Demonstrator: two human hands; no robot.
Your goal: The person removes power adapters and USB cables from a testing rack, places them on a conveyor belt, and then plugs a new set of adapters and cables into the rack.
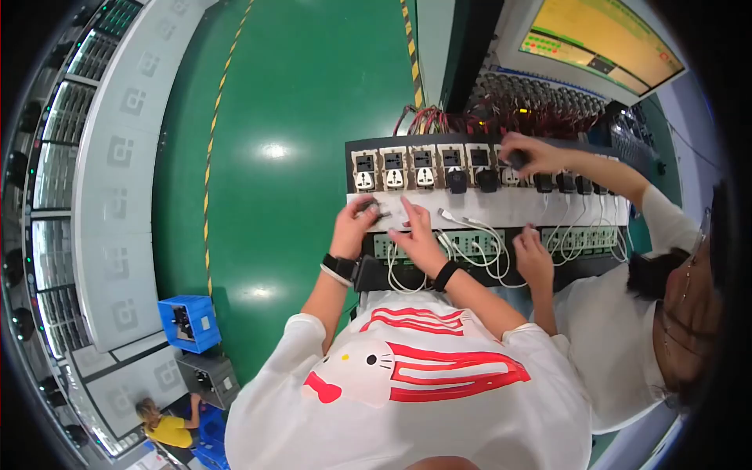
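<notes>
Nearest to me, several white cables (470,222) are looping around my right wrist and over the bench edge; I'm judging that a careless pull of that forearm could snag one and tug at the green circuit boards (388,247) they are lying across. A little farther out, a dark piece (366,206) is sitting high in my left fingers, above the left part of the white strip (513,210); a loose pinch there could be letting it slip, and I'm finding it too blurred to check its grip or its shape. Beyond that, a co-worker's arm (605,171) is reaching across from the right, holding a dark adapter (518,159) at the sockets, so crowding could be causing a bump if both of us are working toward the middle.

As for the fingers, my left hand (350,229) is curling thumb and fingers around the dark piece, grasping it near the tips. My right hand (420,240) is facing it with fingers partly spread and pointing away from me, just short of the socket row; I'm not able to tell whether they're pinching something pale or nothing at all.

Farther still, the socket panel (409,163) is running along the bench, black plugs (486,181) are filling some of its outlets, and a lit screen (601,43) is glowing behind.
</notes>
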